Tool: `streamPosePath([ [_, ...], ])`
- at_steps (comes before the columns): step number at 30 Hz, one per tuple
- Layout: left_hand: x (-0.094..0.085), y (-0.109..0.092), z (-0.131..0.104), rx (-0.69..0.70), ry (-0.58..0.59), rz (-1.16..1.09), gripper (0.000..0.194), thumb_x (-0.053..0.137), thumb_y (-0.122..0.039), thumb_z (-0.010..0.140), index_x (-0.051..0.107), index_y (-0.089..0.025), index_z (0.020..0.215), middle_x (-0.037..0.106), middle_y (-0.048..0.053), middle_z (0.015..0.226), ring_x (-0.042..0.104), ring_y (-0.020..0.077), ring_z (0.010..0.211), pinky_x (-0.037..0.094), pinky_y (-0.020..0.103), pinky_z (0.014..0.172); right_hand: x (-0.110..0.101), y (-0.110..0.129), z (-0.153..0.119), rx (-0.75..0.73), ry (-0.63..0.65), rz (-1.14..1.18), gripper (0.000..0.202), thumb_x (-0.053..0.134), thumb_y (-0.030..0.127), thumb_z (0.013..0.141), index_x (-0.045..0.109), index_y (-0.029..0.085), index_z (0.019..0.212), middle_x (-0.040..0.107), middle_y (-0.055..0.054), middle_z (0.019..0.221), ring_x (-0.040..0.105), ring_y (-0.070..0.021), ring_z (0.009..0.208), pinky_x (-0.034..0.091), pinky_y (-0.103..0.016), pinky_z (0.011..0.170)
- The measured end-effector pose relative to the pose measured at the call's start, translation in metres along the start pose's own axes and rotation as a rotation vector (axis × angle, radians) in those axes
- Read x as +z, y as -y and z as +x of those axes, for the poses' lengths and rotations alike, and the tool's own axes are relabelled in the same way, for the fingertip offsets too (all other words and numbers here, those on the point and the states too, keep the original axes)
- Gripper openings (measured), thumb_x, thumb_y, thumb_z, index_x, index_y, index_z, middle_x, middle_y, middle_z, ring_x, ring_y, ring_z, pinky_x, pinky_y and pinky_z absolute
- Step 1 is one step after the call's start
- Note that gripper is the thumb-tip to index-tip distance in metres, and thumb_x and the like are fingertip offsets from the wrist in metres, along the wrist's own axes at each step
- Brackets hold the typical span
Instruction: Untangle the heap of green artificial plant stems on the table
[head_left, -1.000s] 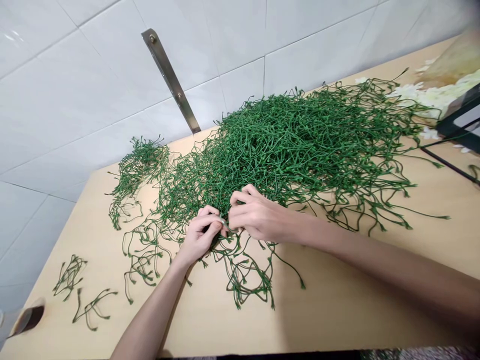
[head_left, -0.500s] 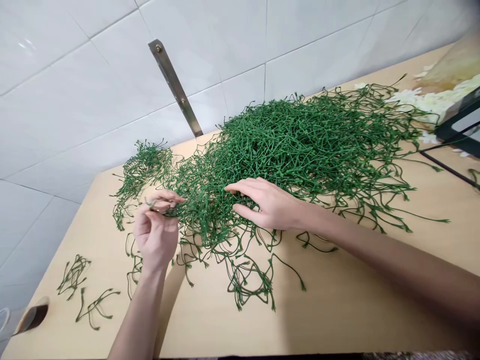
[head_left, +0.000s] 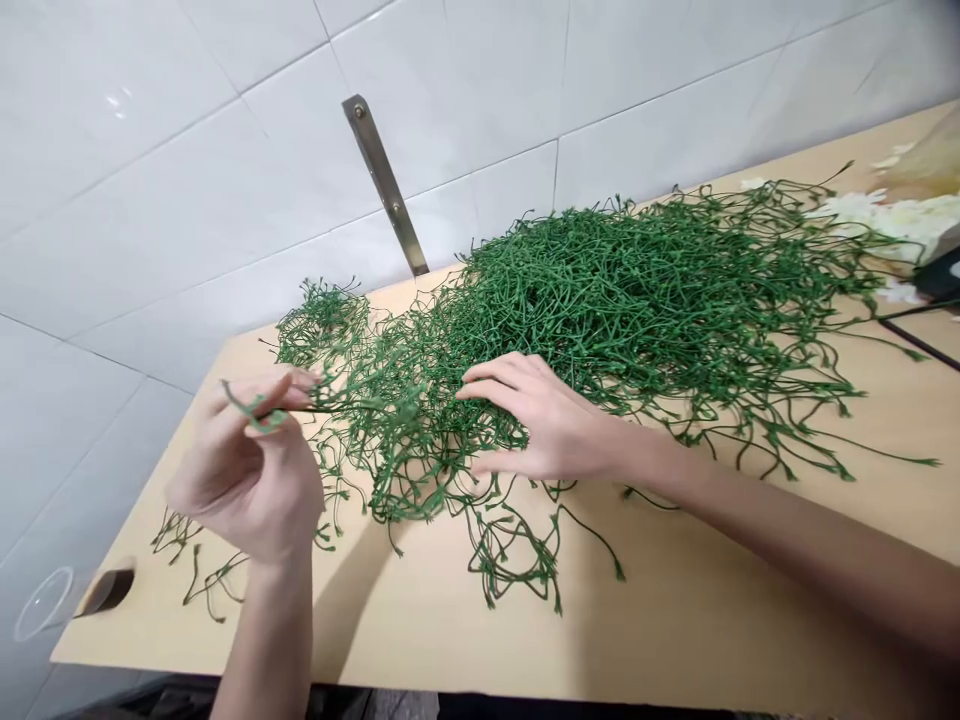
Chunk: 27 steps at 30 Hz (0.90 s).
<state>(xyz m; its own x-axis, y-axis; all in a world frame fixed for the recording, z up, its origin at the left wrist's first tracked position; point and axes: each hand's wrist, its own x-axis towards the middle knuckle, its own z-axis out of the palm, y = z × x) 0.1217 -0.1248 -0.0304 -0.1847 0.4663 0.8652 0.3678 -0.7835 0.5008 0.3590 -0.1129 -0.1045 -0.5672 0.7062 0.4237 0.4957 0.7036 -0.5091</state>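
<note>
green artificial stems [head_left: 375, 405] stretch from the left hand [head_left: 262, 490], pinched between its thumb and fingers, toward the tangled pile [head_left: 600, 290]; the right hand [head_left: 544, 425], fingers spread, is at the pile's near edge; the pale tabletop [head_left: 442, 620] meets a tiled wall [head_left: 225, 200].

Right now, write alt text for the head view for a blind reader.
A left hand pinches thin green stems while an open right hand is by a large tangled green pile on a pale tabletop. White flowers lie at right; a tiled wall stands behind.
</note>
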Motion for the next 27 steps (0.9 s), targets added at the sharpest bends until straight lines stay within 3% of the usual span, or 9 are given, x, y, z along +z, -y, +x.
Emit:
streamPosePath([
  [1, 0.007, -0.004, -0.003, 0.063, 0.000, -0.010, 0.012, 0.071, -0.038, 0.084, 0.075, -0.028, 0.089, 0.063, -0.001, 0.075, 0.065, 0.0162, 0.074, 0.058, 0.041, 0.073, -0.001, 0.007, -0.001, -0.008, 0.030, 0.089, 0.070, 0.078, 0.054, 0.070, 0.056, 0.017, 0.125, 0.056, -0.015, 0.131, 0.047, -0.0321, 0.121, 0.038, -0.049, 0.101],
  [4, 0.022, -0.010, -0.016, 0.055, 0.065, 0.028, 0.011, 0.069, -0.022, 0.087, 0.076, -0.027, 0.093, 0.067, 0.000, 0.087, 0.068, 0.0145, 0.081, 0.060, 0.032, 0.068, -0.001, 0.025, -0.003, 0.105, 0.082, 0.337, 0.081, 0.084, 0.058, 0.058, 0.054, 0.020, 0.123, 0.057, -0.013, 0.127, 0.051, -0.0300, 0.118, 0.045, -0.043, 0.095],
  [7, 0.029, -0.008, -0.028, -0.081, 0.147, 0.034, 0.010, 0.068, -0.024, 0.088, 0.074, -0.023, 0.095, 0.068, 0.001, 0.091, 0.069, 0.0131, 0.077, 0.057, 0.025, 0.058, -0.001, 0.032, -0.001, 0.261, -0.013, 0.525, 0.047, 0.075, 0.048, 0.075, 0.059, 0.019, 0.108, 0.066, -0.009, 0.111, 0.061, -0.0225, 0.101, 0.049, -0.036, 0.087],
  [10, 0.033, 0.002, -0.033, -0.248, 0.201, -0.007, 0.013, 0.064, -0.029, 0.091, 0.073, -0.021, 0.095, 0.068, 0.002, 0.083, 0.068, 0.0130, 0.073, 0.057, 0.027, 0.064, -0.006, 0.029, 0.002, 0.306, -0.063, 0.642, 0.024, 0.069, 0.039, 0.082, 0.064, 0.016, 0.086, 0.069, -0.004, 0.084, 0.062, -0.0149, 0.074, 0.049, -0.029, 0.070],
  [13, 0.035, 0.014, -0.035, -0.278, 0.170, 0.067, 0.014, 0.068, -0.032, 0.088, 0.074, -0.019, 0.087, 0.067, 0.003, 0.085, 0.064, 0.0117, 0.078, 0.053, 0.024, 0.070, -0.015, 0.026, 0.002, 0.238, 0.040, 0.625, 0.025, 0.073, 0.040, 0.080, 0.067, 0.016, 0.078, 0.069, -0.002, 0.073, 0.060, -0.0123, 0.064, 0.046, -0.026, 0.062],
  [16, 0.035, 0.025, -0.041, -0.373, 0.150, 0.134, 0.020, 0.066, -0.037, 0.088, 0.072, -0.018, 0.087, 0.063, 0.001, 0.077, 0.054, 0.0086, 0.065, 0.044, 0.021, 0.059, -0.023, 0.025, 0.000, 0.052, 0.169, 0.518, 0.027, 0.075, 0.044, 0.078, 0.071, 0.017, 0.074, 0.072, -0.002, 0.073, 0.062, -0.0124, 0.066, 0.047, -0.026, 0.067],
  [19, 0.034, 0.033, -0.050, -0.529, 0.208, -0.046, 0.026, 0.060, -0.043, 0.092, 0.064, -0.018, 0.083, 0.057, -0.002, 0.071, 0.052, 0.0082, 0.063, 0.045, 0.021, 0.061, -0.029, 0.021, -0.002, -0.065, 0.223, 0.523, 0.040, 0.063, 0.049, 0.087, 0.068, 0.017, 0.064, 0.067, -0.002, 0.060, 0.056, -0.0099, 0.054, 0.042, -0.024, 0.055],
  [23, 0.033, 0.037, -0.064, -0.644, 0.235, -0.351, 0.032, 0.062, -0.044, 0.090, 0.055, -0.018, 0.074, 0.054, 0.000, 0.079, 0.056, 0.0108, 0.080, 0.049, 0.023, 0.076, -0.037, 0.013, -0.001, -0.076, 0.009, 0.614, 0.061, 0.045, 0.055, 0.096, 0.055, 0.017, 0.049, 0.050, 0.001, 0.043, 0.042, -0.0070, 0.041, 0.031, -0.024, 0.043],
  [27, 0.031, 0.036, -0.072, -0.729, 0.373, -0.389, 0.021, 0.062, -0.038, 0.091, 0.060, -0.019, 0.085, 0.056, 0.001, 0.086, 0.057, 0.0108, 0.084, 0.050, 0.022, 0.076, -0.038, 0.012, 0.004, 0.092, -0.307, 0.569, 0.052, 0.054, 0.041, 0.094, 0.050, 0.017, 0.048, 0.045, 0.003, 0.044, 0.037, -0.0061, 0.041, 0.030, -0.023, 0.044],
])
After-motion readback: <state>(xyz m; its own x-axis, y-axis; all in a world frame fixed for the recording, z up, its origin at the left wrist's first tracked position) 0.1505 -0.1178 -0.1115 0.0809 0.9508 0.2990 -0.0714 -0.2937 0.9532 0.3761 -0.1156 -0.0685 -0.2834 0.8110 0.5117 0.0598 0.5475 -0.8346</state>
